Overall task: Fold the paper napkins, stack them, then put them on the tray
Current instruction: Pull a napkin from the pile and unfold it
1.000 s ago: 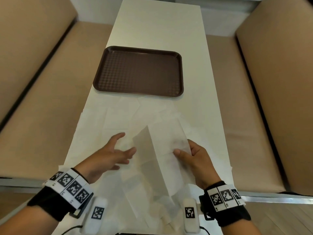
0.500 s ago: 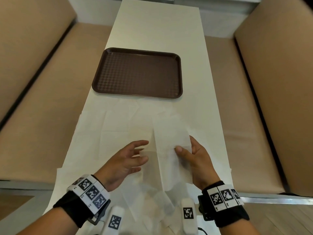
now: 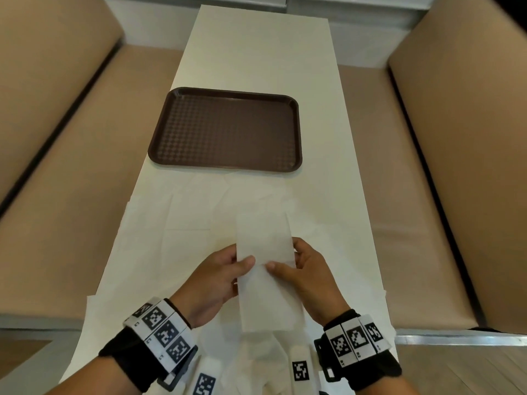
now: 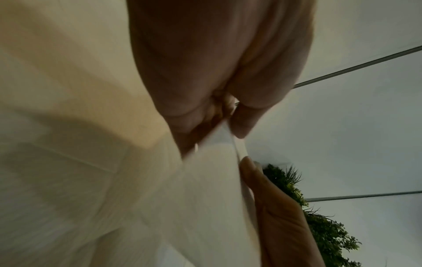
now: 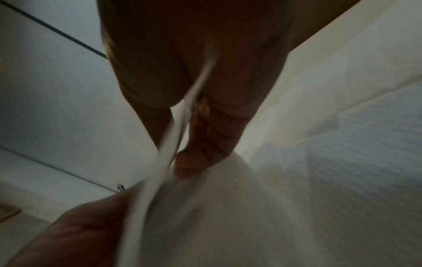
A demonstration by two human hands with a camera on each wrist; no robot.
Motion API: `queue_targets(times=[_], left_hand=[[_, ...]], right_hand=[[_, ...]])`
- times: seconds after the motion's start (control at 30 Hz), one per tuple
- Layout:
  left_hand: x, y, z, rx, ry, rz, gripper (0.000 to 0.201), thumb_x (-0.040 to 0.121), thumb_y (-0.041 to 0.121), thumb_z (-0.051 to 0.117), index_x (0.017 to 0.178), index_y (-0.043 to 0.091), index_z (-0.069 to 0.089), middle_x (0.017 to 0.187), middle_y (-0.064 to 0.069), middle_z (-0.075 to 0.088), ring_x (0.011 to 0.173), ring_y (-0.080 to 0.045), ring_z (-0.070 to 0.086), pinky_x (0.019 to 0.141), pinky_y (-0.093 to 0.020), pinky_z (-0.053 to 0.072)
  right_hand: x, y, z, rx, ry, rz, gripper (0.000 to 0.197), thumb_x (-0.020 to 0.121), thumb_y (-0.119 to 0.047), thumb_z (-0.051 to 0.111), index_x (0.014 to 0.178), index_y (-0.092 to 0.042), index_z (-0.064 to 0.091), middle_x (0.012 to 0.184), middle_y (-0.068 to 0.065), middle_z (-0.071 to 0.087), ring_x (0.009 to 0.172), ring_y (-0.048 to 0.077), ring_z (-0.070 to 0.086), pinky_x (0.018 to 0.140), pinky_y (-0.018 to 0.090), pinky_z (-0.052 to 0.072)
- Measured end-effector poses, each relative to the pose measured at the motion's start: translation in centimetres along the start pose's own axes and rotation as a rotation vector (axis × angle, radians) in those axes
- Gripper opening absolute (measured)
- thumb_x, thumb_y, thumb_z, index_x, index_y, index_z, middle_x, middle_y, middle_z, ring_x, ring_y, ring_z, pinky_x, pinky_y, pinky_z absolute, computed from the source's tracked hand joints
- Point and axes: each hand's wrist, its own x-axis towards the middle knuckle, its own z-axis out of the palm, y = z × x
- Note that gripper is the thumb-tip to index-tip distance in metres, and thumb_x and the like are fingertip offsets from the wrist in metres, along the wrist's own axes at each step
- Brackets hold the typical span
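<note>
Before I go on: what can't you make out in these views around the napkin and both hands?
- Number of layers in the held napkin: head view shows one face; both wrist views are blurred.
- Fingers under it: the napkin hides those of the left hand and right hand.
- Loose napkins on the table: white on white, count unclear.
- Tray: absent from both wrist views.

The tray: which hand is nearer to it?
Right, slightly. The right hand and left hand both pinch the folded napkin, well short of the tray.
</note>
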Motion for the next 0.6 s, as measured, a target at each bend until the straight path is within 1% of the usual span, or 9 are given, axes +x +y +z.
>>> queue_targets(times=[0.03,0.13,0.2,0.27,0.33,0.37,0.43,0.53,0.6], left_hand=[[0.3,0.0,0.0,-0.007,0.024,0.007,0.028,0.104,0.014,0.051,0.129,0.015,0.064,0.124,-0.007,0.072,0.116,-0.029,0.067,0.103,-0.051,0.051],[1.3,0.4,0.3,-0.02,0.047,0.019,0.028,0.104,0.011,0.05,0.128,0.015,0.065,0.122,-0.007,0.073,0.113,-0.029,0.069,0.096,-0.046,0.055],[2.0,0.6,0.5,-0.034,0.035,0.023,0.029,0.104,0.008,0.05,0.129,0.014,0.063,0.122,-0.007,0.072,0.114,-0.029,0.068,0.097,-0.046,0.055],[2.9,0.9,0.9,-0.043,0.02,0.031,0.032,0.104,0.004,0.047,0.13,0.014,0.061,0.123,-0.009,0.072,0.116,-0.029,0.068,0.099,-0.047,0.054],[3.9,1.1,1.2,-0.045,-0.008,0.035,0.035,0.104,0.0,0.045,0.132,0.014,0.06,0.125,-0.009,0.071,0.117,-0.029,0.067,0.098,-0.045,0.054],[4.3,1.2,1.5,-0.038,-0.025,0.034,0.036,0.104,-0.001,0.043,0.132,0.015,0.059,0.125,-0.009,0.071,0.117,-0.029,0.067,0.096,-0.045,0.055],[5.2,1.4,2.0,-0.011,-0.047,0.029,0.038,0.104,-0.002,0.041,0.132,0.017,0.059,0.125,-0.008,0.071,0.116,-0.028,0.067,0.092,-0.044,0.056],[6.2,1.8,3.1,0.05,-0.038,0.029,0.039,0.105,-0.001,0.042,0.131,0.022,0.059,0.123,-0.005,0.072,0.113,-0.027,0.068,0.087,-0.043,0.058],[6.9,2.0,3.6,0.087,-0.014,0.031,0.036,0.105,0.002,0.045,0.131,0.024,0.057,0.119,-0.003,0.073,0.107,-0.024,0.071,0.082,-0.041,0.058]], right_hand=[[0.2,0.1,0.0,-0.041,0.029,-0.006,0.043,0.084,-0.012,0.082,0.121,-0.023,0.062,0.11,0.0,0.075,0.099,0.02,0.073,0.088,0.045,0.061],[0.7,0.5,-0.6,-0.163,0.14,0.022,0.061,0.081,-0.028,0.085,0.13,-0.034,0.05,0.115,-0.008,0.063,0.1,0.008,0.065,0.078,0.024,0.057],[0.9,0.5,-1.3,-0.107,0.135,0.074,0.064,0.082,-0.041,0.083,0.135,-0.033,0.048,0.119,-0.007,0.063,0.106,0.01,0.065,0.078,0.022,0.052],[1.5,0.7,-2.0,-0.029,0.09,0.113,0.052,0.087,-0.045,0.075,0.131,-0.025,0.056,0.116,-0.001,0.071,0.108,0.017,0.069,0.081,0.029,0.054],[2.1,0.7,-2.5,-0.008,0.076,0.117,0.031,0.097,-0.037,0.066,0.119,-0.015,0.065,0.112,0.005,0.075,0.11,0.027,0.07,0.09,0.044,0.058],[2.4,0.7,-2.8,-0.013,0.083,0.116,0.028,0.098,-0.035,0.064,0.113,-0.012,0.068,0.111,0.008,0.075,0.111,0.031,0.069,0.095,0.05,0.056],[2.9,0.7,-3.5,-0.018,0.097,0.11,0.027,0.097,-0.032,0.062,0.108,-0.008,0.07,0.11,0.013,0.075,0.11,0.038,0.068,0.098,0.058,0.053],[3.7,0.6,-4.8,-0.034,0.121,0.101,0.015,0.099,-0.014,0.061,0.106,-0.004,0.071,0.108,0.017,0.075,0.108,0.042,0.068,0.096,0.061,0.053],[4.2,0.3,-5.5,-0.044,0.142,0.098,0.013,0.099,-0.007,0.06,0.106,-0.005,0.072,0.105,0.015,0.076,0.105,0.04,0.069,0.094,0.057,0.056]])
